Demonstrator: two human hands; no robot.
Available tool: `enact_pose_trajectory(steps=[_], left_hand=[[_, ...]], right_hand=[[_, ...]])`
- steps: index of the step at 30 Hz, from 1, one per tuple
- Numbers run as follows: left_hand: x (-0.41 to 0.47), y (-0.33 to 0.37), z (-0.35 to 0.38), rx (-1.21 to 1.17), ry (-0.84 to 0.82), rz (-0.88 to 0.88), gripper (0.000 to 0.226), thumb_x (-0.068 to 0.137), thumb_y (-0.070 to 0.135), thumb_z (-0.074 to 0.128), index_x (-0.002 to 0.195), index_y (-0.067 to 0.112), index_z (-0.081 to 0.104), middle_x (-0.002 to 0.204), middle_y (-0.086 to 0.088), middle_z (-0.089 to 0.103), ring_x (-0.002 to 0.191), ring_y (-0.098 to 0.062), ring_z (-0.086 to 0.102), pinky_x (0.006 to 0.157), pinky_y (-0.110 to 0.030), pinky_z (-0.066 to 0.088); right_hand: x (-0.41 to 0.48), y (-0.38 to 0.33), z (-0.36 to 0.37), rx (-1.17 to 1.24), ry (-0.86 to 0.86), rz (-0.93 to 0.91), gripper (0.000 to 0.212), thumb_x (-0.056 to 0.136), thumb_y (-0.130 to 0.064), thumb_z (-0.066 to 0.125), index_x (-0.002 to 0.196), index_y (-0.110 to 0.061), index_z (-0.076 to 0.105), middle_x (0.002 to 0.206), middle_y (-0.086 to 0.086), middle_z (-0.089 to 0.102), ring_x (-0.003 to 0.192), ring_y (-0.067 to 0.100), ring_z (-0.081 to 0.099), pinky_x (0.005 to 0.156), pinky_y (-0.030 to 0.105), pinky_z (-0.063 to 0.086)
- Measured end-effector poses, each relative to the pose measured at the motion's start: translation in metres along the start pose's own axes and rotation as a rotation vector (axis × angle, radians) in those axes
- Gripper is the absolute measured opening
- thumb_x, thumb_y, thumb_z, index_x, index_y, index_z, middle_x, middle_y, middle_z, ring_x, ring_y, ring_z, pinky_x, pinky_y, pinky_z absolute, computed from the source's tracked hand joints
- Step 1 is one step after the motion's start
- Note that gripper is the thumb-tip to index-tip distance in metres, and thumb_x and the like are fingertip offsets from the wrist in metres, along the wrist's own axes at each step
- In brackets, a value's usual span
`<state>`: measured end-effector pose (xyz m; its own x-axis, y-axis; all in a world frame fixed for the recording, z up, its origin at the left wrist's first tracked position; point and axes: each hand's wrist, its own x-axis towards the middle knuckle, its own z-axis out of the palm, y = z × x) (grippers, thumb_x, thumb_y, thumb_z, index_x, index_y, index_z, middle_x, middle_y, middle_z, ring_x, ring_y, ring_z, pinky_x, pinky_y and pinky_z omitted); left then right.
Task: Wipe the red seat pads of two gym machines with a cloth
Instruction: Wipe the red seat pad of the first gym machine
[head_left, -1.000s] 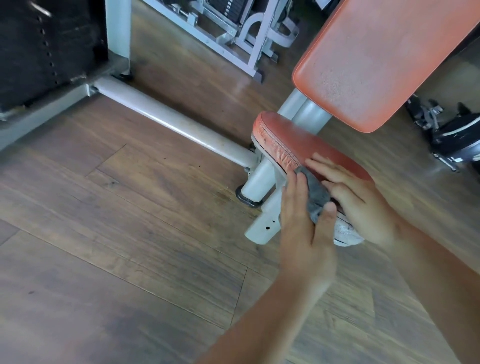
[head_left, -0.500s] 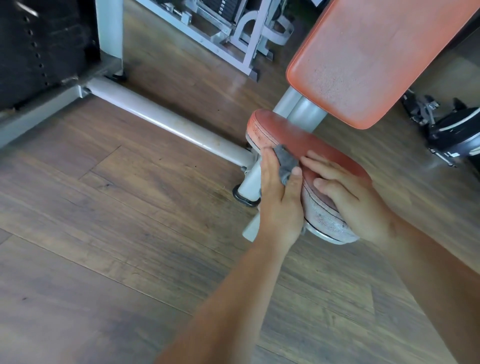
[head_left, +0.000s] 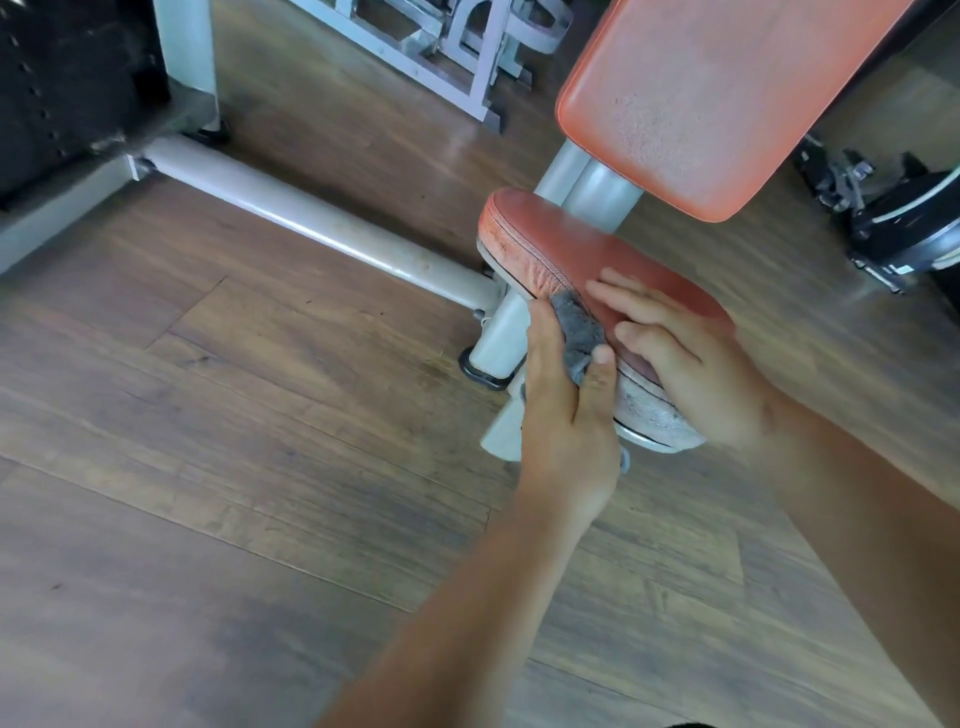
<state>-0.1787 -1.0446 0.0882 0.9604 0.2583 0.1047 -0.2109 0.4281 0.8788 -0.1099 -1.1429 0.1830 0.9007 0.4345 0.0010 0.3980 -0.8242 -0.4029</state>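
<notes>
Weights (head_left: 62, 88), dark and blurred, fill the upper left corner, and a pale frame tube (head_left: 311, 223) runs from them down and rightward over the wood floor (head_left: 208, 467) to the post (head_left: 498, 338) under the seat. Just right of centre the left hand (head_left: 566, 415) grips a grey cloth (head_left: 576, 332), fingers and thumb curled round the wad, and presses it against the stitched side edge of the red seat pad (head_left: 597, 260), on the pad's near left side. Right of it the right hand (head_left: 691, 364) lies on top of the seat pad with fingers straight and slightly spread, holding nothing, its fingertips just beside the cloth. In the upper right the orange-red back pad (head_left: 701, 98) slants out of frame. Dark gear (head_left: 904, 223) sits on the floor at the right edge.
</notes>
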Motion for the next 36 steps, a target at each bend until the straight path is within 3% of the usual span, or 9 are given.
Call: enact_pose_trajectory(steps=[5, 7, 10, 12, 15, 18, 21, 30, 36], left_hand=[[0.06, 0.004, -0.015, 0.212, 0.072, 0.05, 0.043, 0.103, 0.043, 0.045, 0.145, 0.045, 0.039, 0.149, 0.009, 0.048, 0.142, -0.013, 0.044, 0.118, -0.047, 0.036], [0.082, 0.003, -0.016, 0.332, 0.14, 0.038, 0.06, 0.104, 0.041, 0.044, 0.158, 0.023, 0.026, 0.164, -0.002, 0.032, 0.153, -0.022, 0.029, 0.124, -0.052, 0.028], [0.061, 0.014, -0.005, 0.197, 0.133, -0.041, 0.064, 0.105, 0.042, 0.044, 0.163, 0.033, 0.017, 0.169, 0.008, 0.027, 0.156, -0.01, 0.025, 0.126, -0.043, 0.024], [0.028, 0.019, 0.001, 0.079, 0.103, -0.075, 0.051, 0.109, 0.036, 0.044, 0.157, 0.033, 0.028, 0.145, 0.029, 0.053, 0.123, 0.017, 0.053, 0.101, -0.016, 0.048], [-0.007, 0.023, 0.002, -0.013, 0.025, -0.128, 0.057, 0.111, 0.025, 0.042, 0.161, 0.035, 0.017, 0.141, 0.037, 0.039, 0.08, 0.037, 0.05, 0.061, 0.005, 0.042], [0.032, 0.026, -0.011, 0.138, 0.034, -0.07, 0.042, 0.109, 0.033, 0.046, 0.148, 0.046, 0.035, 0.137, 0.046, 0.042, 0.119, 0.028, 0.045, 0.102, -0.004, 0.037], [0.064, 0.019, -0.007, 0.232, 0.13, -0.065, 0.061, 0.105, 0.044, 0.043, 0.161, 0.037, 0.02, 0.17, 0.009, 0.022, 0.157, -0.01, 0.022, 0.127, -0.042, 0.022], [0.026, 0.044, -0.028, 0.351, -0.041, -0.139, 0.041, 0.108, 0.033, 0.049, 0.149, 0.03, 0.051, 0.135, 0.012, 0.064, 0.122, 0.0, 0.057, 0.095, -0.002, 0.041], [0.047, 0.116, -0.026, 0.656, -0.044, -0.235, 0.026, 0.105, 0.039, 0.05, 0.119, 0.025, 0.066, 0.097, 0.004, 0.072, 0.095, -0.02, 0.068, 0.087, -0.035, 0.053]], right_hand=[[0.0, -0.002, 0.0, -0.021, -0.001, 0.013, 0.05, 0.096, -0.034, 0.04, 0.145, -0.04, 0.05, 0.159, -0.021, 0.036, 0.147, -0.009, 0.024, 0.124, 0.021, 0.013], [0.0, -0.003, 0.0, -0.022, -0.009, 0.019, 0.048, 0.099, -0.032, 0.042, 0.145, -0.041, 0.05, 0.159, -0.022, 0.035, 0.147, -0.01, 0.023, 0.12, 0.014, 0.01], [-0.001, -0.002, 0.001, 0.006, -0.007, 0.023, 0.048, 0.098, -0.032, 0.041, 0.145, -0.04, 0.05, 0.159, -0.021, 0.035, 0.147, -0.009, 0.023, 0.123, 0.021, 0.012], [0.0, -0.001, 0.001, 0.012, -0.007, 0.02, 0.05, 0.095, -0.035, 0.04, 0.144, -0.04, 0.051, 0.159, -0.02, 0.035, 0.148, -0.008, 0.023, 0.125, 0.026, 0.014], [0.0, 0.0, 0.001, 0.0, -0.008, 0.015, 0.051, 0.095, -0.036, 0.039, 0.145, -0.039, 0.051, 0.159, -0.021, 0.035, 0.147, -0.009, 0.024, 0.126, 0.029, 0.015], [0.0, 0.001, 0.001, 0.007, -0.004, 0.002, 0.051, 0.096, -0.035, 0.039, 0.145, -0.04, 0.05, 0.159, -0.021, 0.036, 0.147, -0.008, 0.024, 0.126, 0.03, 0.015], [0.001, -0.001, 0.0, 0.006, -0.009, 0.018, 0.048, 0.099, -0.031, 0.041, 0.146, -0.039, 0.049, 0.16, -0.02, 0.035, 0.148, -0.007, 0.023, 0.125, 0.026, 0.013], [0.0, -0.002, 0.0, -0.053, -0.002, 0.008, 0.05, 0.098, -0.037, 0.039, 0.147, -0.038, 0.048, 0.161, -0.014, 0.036, 0.151, 0.0, 0.024, 0.126, 0.032, 0.015], [0.004, -0.028, -0.028, -0.169, -0.229, 0.096, 0.044, 0.105, -0.023, 0.046, 0.149, -0.022, 0.048, 0.161, 0.006, 0.037, 0.152, 0.024, 0.029, 0.123, 0.039, 0.021]])
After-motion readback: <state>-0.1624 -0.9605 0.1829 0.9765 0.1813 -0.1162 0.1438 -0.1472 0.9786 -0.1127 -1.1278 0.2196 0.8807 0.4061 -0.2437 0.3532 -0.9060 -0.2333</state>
